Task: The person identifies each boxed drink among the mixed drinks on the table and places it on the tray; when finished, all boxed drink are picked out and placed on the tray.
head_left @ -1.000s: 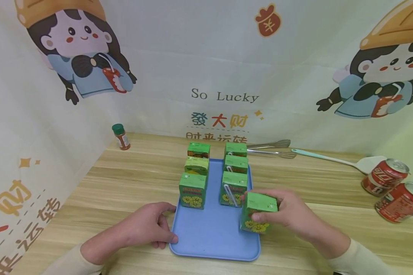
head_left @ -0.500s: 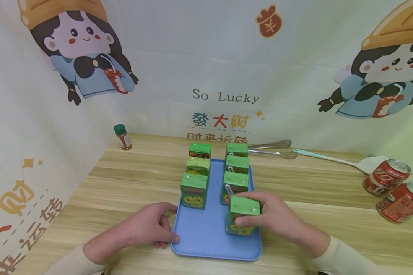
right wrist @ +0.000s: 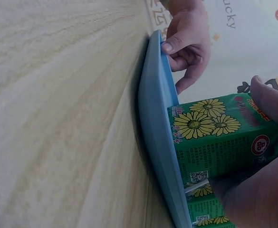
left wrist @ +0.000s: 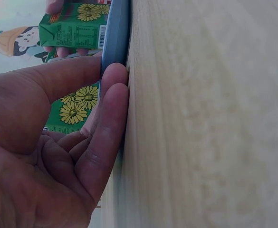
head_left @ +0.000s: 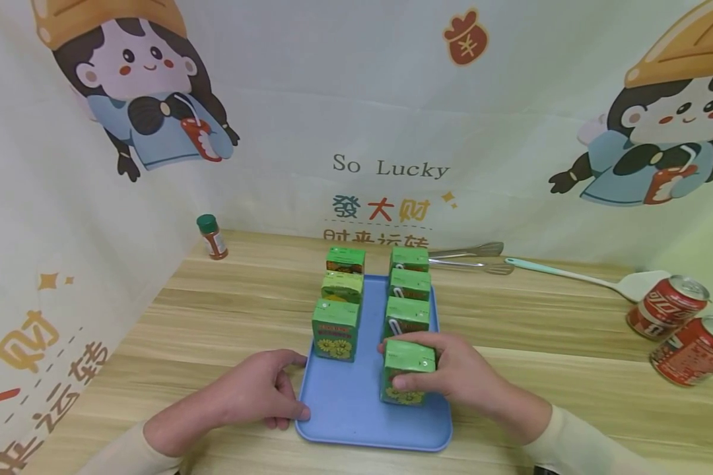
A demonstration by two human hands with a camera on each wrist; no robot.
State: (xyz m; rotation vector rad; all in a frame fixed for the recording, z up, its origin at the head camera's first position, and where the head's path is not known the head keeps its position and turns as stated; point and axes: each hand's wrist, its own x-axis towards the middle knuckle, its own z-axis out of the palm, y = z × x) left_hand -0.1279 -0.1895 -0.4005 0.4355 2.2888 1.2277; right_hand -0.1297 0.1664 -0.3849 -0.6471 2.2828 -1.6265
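My right hand [head_left: 466,369] grips a green drink carton [head_left: 410,356] with yellow flowers on it, thumb on the near face and fingers behind. The carton stands upright at the right side of the blue tray [head_left: 344,412]; in the right wrist view its base meets the tray's rim [right wrist: 165,123]. My left hand [head_left: 255,389] holds the tray's left edge, thumb on the rim and fingers along its side. Behind the held carton is a row of green cartons with straws, the nearest a flowered carton [head_left: 407,313]. Another flowered carton [head_left: 335,330] fronts the left row.
Two red cola cans [head_left: 668,307] stand at the right. Metal tongs [head_left: 475,264] and a white spatula [head_left: 636,284] with a pale green handle lie along the back. A green-capped spice bottle [head_left: 212,236] stands back left. A printed cloth [head_left: 285,119] hangs behind the table.
My right hand has moved left with the carton, from over the tray's right edge to inside it, in line with the right row. My left hand keeps its hold on the tray.
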